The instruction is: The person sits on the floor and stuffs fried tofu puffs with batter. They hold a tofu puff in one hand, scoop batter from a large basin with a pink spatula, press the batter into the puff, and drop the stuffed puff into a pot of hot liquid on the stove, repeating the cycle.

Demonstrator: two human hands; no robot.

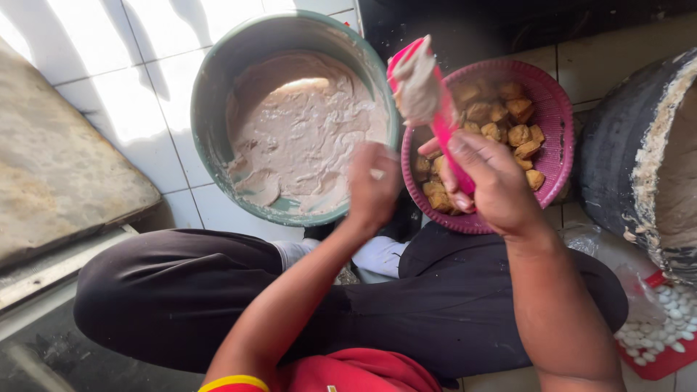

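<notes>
At the centre of the frame my right hand [488, 181] grips a pink spatula [430, 101] loaded with pale batter over the pink basket [559, 123] of fried tofu pieces [508, 120], while my left hand [372, 185] pinches a small piece beside the green batter bowl [210, 87].

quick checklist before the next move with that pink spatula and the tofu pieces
1. Pink spatula gripped by right hand: ok.
2. Paste loaded on the spatula blade: ok.
3. Left hand holding a piece: cannot tell, blurred.
4. Green bowl has paste left: ok.
5. Pink basket of fried pieces within reach: ok.
6. Paste dripping off the blade: cannot tell.
</notes>
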